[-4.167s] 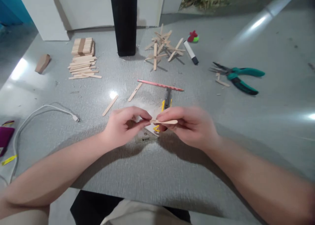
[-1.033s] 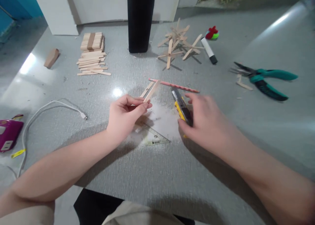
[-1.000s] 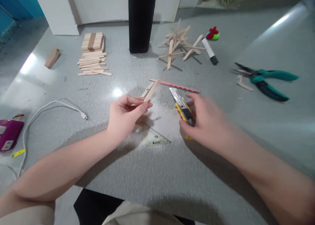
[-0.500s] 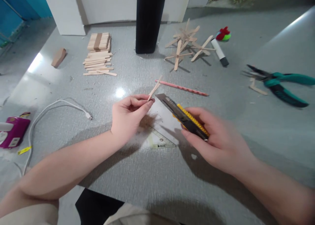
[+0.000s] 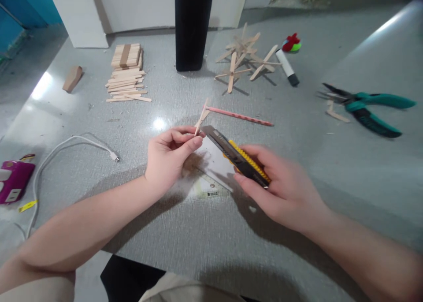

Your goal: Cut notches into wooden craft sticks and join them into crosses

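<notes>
Between thumb and fingers, my left hand [image 5: 170, 154] pinches crossed wooden craft sticks [image 5: 202, 115] that point up and away from me. My right hand [image 5: 280, 185] is wrapped round a yellow and black utility knife [image 5: 244, 158]. Its blade tip lies close beside the sticks, by my left fingertips; whether it touches them I cannot tell. Beneath my hands, a clear triangle ruler [image 5: 213, 187] overlaps a white sheet of paper [image 5: 216, 161]. Just beyond the sticks is a pink pencil [image 5: 241, 116].
Bundled craft sticks [image 5: 126, 56] and loose sticks [image 5: 127, 87] lie back left. Crossed stick pieces [image 5: 232, 72], a white marker [image 5: 287, 67] and teal-handled pliers [image 5: 370, 110] are to the right. A black post [image 5: 191, 28] stands at the back; a white cable [image 5: 76, 137] lies left.
The sticks in my left hand have turned, and their crossing spreads wider in view. The knife stays close to them. The whole scene has shifted slightly left.
</notes>
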`<state>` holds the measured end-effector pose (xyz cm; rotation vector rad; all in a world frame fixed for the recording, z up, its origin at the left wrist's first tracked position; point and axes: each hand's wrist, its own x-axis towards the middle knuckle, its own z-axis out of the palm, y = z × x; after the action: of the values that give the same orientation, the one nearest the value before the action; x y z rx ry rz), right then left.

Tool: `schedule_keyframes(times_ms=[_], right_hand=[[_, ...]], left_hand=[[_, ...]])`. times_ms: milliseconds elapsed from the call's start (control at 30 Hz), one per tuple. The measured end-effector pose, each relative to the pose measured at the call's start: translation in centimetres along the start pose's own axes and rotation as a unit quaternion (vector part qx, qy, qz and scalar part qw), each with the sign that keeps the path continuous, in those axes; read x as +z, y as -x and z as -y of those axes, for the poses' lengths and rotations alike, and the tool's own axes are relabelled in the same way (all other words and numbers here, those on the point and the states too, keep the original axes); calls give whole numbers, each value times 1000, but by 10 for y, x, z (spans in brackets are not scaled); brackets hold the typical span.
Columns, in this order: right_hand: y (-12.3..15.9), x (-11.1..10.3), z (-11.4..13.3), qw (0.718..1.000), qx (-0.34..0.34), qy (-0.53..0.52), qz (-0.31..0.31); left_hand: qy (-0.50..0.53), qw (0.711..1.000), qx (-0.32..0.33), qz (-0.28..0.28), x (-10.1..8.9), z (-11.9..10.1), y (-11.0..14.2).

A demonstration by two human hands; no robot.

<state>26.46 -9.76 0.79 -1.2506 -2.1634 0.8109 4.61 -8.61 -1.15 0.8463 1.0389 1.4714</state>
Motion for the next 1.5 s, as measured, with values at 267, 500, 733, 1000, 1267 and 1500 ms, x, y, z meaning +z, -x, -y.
schedule_keyframes(times_ms=[267, 500, 733, 1000, 1267, 1500], right_hand=[[-4, -2, 3, 1000, -4, -9, 13], [-2, 0, 6, 999, -23, 31, 9], [0, 2, 4, 983, -65, 161, -58], [-1, -3, 0, 988, -27, 134, -79], [-2, -16, -15, 964, -108, 160, -181], [-5, -28, -34, 909, -225, 309, -168]], left_hand=[[15, 1000, -13, 5, 0, 0, 1], [-8, 1000, 5, 6, 0, 0, 0], [-18, 1000, 3, -7, 1, -3, 2], [-23, 1000, -10, 3, -3, 0, 1], [-49, 997, 62, -2, 2, -4, 2], [-39, 997, 73, 6, -2, -2, -1]])
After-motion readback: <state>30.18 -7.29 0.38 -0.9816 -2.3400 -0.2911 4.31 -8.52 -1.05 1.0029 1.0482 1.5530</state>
